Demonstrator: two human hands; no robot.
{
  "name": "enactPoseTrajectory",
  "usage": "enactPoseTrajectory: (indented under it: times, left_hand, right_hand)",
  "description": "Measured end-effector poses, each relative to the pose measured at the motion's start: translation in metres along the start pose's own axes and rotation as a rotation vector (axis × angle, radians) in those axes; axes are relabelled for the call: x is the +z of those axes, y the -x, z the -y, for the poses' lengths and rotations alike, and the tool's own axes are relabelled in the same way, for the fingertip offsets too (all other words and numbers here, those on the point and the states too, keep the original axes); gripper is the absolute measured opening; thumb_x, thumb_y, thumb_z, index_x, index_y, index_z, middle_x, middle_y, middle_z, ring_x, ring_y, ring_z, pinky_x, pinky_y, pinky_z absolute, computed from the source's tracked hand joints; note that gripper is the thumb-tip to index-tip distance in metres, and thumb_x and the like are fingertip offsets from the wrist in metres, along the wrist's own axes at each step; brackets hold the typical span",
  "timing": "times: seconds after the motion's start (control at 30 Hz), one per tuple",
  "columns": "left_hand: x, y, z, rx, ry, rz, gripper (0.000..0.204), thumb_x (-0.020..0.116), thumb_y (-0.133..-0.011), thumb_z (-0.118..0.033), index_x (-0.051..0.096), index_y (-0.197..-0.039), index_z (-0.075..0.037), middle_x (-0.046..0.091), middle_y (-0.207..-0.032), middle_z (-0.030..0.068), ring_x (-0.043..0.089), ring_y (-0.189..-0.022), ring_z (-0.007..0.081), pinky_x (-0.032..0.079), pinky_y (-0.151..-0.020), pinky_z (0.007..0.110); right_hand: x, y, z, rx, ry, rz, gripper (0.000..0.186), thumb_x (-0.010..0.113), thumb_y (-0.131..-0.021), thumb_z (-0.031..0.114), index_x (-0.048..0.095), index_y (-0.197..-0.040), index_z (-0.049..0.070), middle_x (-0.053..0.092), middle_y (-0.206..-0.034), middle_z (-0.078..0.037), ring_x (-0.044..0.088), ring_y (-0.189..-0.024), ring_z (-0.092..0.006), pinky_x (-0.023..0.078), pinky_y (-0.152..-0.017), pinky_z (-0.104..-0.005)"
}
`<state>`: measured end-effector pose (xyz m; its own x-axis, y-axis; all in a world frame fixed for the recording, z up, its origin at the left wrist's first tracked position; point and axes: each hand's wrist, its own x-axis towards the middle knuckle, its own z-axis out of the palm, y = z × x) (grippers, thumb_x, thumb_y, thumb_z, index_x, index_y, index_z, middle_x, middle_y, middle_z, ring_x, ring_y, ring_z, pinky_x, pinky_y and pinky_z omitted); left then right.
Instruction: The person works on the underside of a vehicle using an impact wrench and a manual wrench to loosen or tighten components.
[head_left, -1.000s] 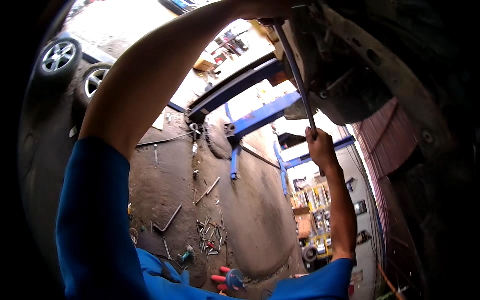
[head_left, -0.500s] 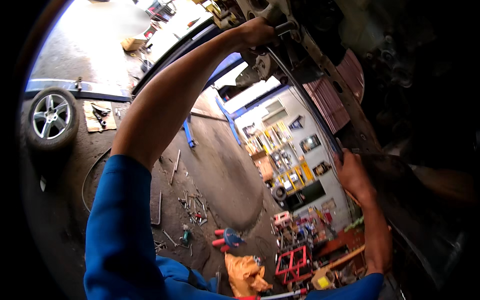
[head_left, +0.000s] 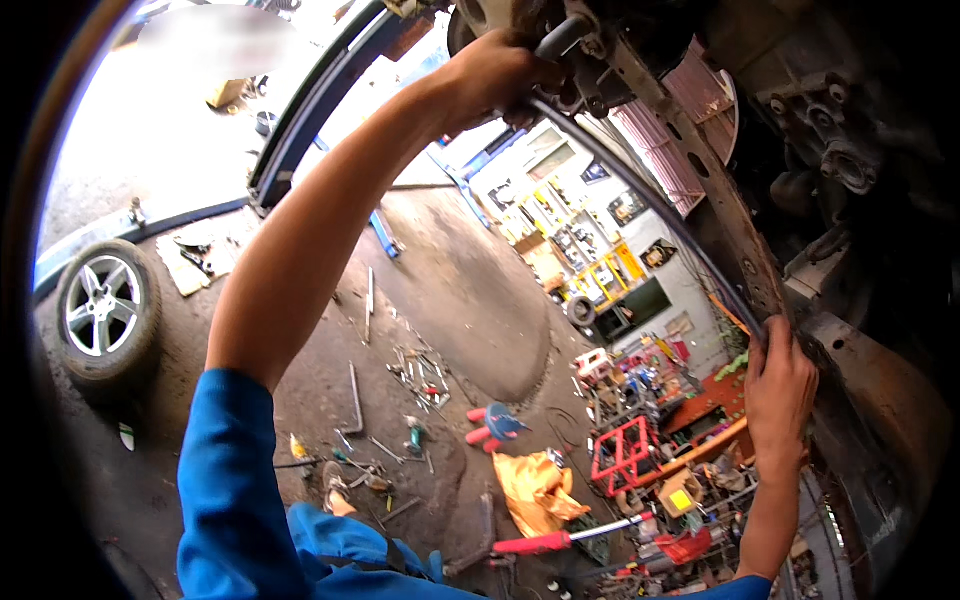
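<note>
A long dark metal bar [head_left: 655,195] slants beneath the vehicle's underside, alongside a rusty perforated rail [head_left: 690,150]. My left hand [head_left: 500,75] is raised at the bar's upper end, fingers wrapped round it. Just past those fingers sticks out a short, thick grey rod end [head_left: 562,37]; whether it is part of the bar is hidden by my hand. At the lower end, my right hand [head_left: 785,390] grips the bar with the fingers pointing up, close to the rail. Dirty mechanical parts [head_left: 835,140] of the vehicle hang to the right, in shadow.
A wheel with a tyre [head_left: 105,310] is at the left. Loose tools [head_left: 420,375] lie on the floor below, near an orange bag [head_left: 540,490], a red-handled jack bar [head_left: 535,543] and a red metal frame [head_left: 622,455]. Shelves [head_left: 570,235] line the far wall. A blue lift beam [head_left: 310,100] crosses the upper left.
The view has shifted, so the floor and wheel sit differently in it. My right hand is now lower and further right in the picture. Both hands keep hold of the bar.
</note>
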<state>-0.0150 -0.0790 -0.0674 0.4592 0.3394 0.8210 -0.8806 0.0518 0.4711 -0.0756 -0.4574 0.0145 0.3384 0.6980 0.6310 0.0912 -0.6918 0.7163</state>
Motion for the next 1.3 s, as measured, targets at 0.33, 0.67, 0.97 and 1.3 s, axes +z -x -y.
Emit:
enactPoseTrajectory:
  times: [0.33, 0.67, 0.97, 1.3]
  left_hand:
    - [0.024, 0.014, -0.033, -0.138, -0.434, -0.135, 0.043, 0.056, -0.093, -0.041, 0.060, -0.092, 0.001, 0.049, -0.059, 0.0001, 0.049, -0.048, 0.0073, 0.041, -0.040, 0.023]
    - [0.053, 0.007, -0.004, 0.177, -1.165, -0.490, 0.032, 0.055, -0.094, -0.027, 0.057, -0.081, 0.002, 0.058, -0.063, 0.0191, 0.059, -0.060, 0.0358, 0.044, -0.058, 0.045]
    - [0.059, 0.008, -0.007, 0.182, -1.480, -0.528, 0.018, 0.056, -0.079, -0.006, 0.058, -0.092, 0.007, 0.064, -0.072, 0.0210, 0.066, -0.067, 0.0363, 0.053, -0.058, 0.043]
    - [0.080, 0.006, -0.024, 0.018, -1.832, -0.549, 0.014, 0.060, -0.078, -0.005, 0.061, -0.090, 0.003, 0.068, -0.079, 0.0154, 0.070, -0.075, 0.0286, 0.056, -0.063, 0.035]
  right_hand:
    - [0.203, -0.010, 0.029, -0.083, -0.530, -0.352, 0.022, 0.062, -0.090, 0.028, 0.055, -0.088, 0.008, 0.059, -0.072, -0.011, 0.060, -0.066, -0.0349, 0.044, -0.053, -0.0440]
    - [0.375, -0.189, 0.179, -0.230, -1.209, -0.311, 0.027, 0.059, -0.091, 0.022, 0.052, -0.078, -0.001, 0.048, -0.063, -0.024, 0.047, -0.059, -0.0423, 0.037, -0.053, -0.0436]
    - [0.364, -0.257, 0.289, -0.412, -1.537, -0.251, 0.005, 0.058, -0.080, 0.002, 0.055, -0.084, 0.002, 0.058, -0.074, -0.023, 0.059, -0.075, -0.0428, 0.045, -0.061, -0.0454]
    - [0.307, -0.277, 0.367, -0.612, -1.662, 0.039, 0.014, 0.060, -0.079, 0.002, 0.062, -0.093, 0.002, 0.064, -0.078, -0.020, 0.065, -0.076, -0.0361, 0.050, -0.065, -0.0404]
